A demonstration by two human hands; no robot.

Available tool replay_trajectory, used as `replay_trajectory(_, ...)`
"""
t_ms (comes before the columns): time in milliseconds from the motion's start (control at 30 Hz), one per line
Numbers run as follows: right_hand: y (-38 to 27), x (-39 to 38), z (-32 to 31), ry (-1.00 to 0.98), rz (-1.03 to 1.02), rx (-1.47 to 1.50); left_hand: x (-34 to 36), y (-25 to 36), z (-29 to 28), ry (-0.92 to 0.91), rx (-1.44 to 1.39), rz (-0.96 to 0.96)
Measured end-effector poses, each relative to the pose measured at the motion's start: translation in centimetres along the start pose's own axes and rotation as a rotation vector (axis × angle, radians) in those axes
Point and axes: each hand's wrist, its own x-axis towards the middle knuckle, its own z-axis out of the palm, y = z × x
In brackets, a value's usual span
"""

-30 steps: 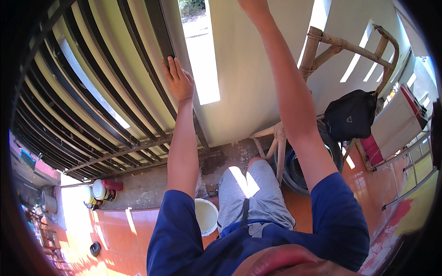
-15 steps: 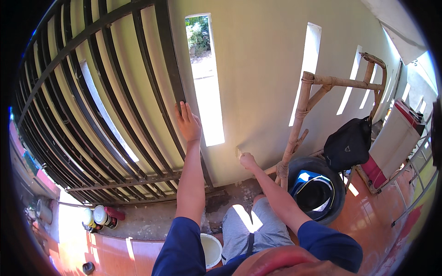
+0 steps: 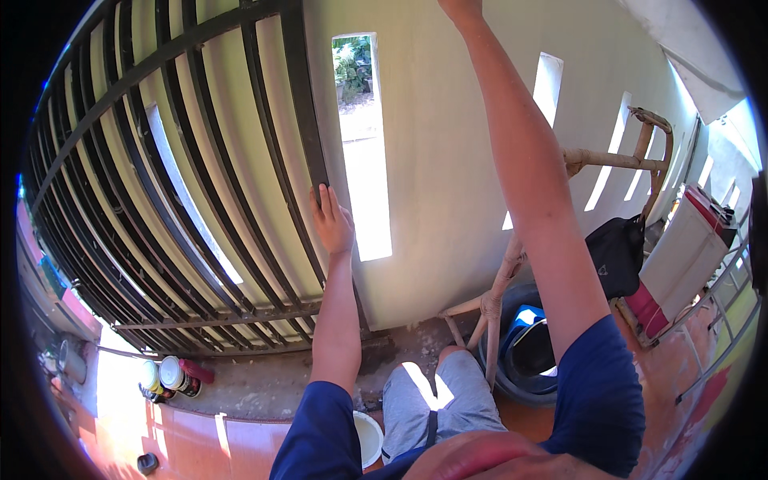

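My left hand [image 3: 333, 224] rests against the end post of a black metal gate [image 3: 307, 104], its fingers stretched out along the bar. My right arm reaches high across the pale wall [image 3: 432, 184]. Only the wrist and part of my right hand [image 3: 462, 8] show at the top edge; the fingers are out of the picture, and whatever they hold is hidden. Between my arms a tall narrow slot [image 3: 364, 168] opens through the wall onto plants and bright ground. By my grey shorts stands a round white bucket [image 3: 369, 440], partly covered by my left sleeve.
A bamboo frame [image 3: 502, 280] stands close on the right, with a black bag [image 3: 616, 254] hanging from it. Beneath is a dark round tub [image 3: 500, 352] with things inside. Paint cans [image 3: 178, 376] sit at lower left. A metal rack [image 3: 704, 352] stands far right.
My right hand has swung up from low on the wall, where it held a brush, to the top edge. My left hand stays on the gate post. The view has shifted slightly.
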Motion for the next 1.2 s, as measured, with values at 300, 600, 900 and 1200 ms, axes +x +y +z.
replay_trajectory(300, 4.2, -16.1, -4.6, -0.592, 0.052, -0.373, -0.2, 0.2, 0.2, 0.000, 0.031, -0.011)
replay_trajectory(600, 18.0, -58.9, -15.5, -1.106, 0.553, -0.661, 0.0, 0.4, 0.4, 0.093, 0.062, 0.050)
replay_trajectory(900, 18.2, -56.0, -15.0, -0.904, 0.666, -0.336, -0.5, 0.2, 1.1, 0.148, 0.072, 0.074)
replay_trajectory(1200, 13.1, -41.3, -10.3, -0.413, 0.176, 0.178, -0.8, -0.2, 1.0, 0.136, 0.060, 0.120)
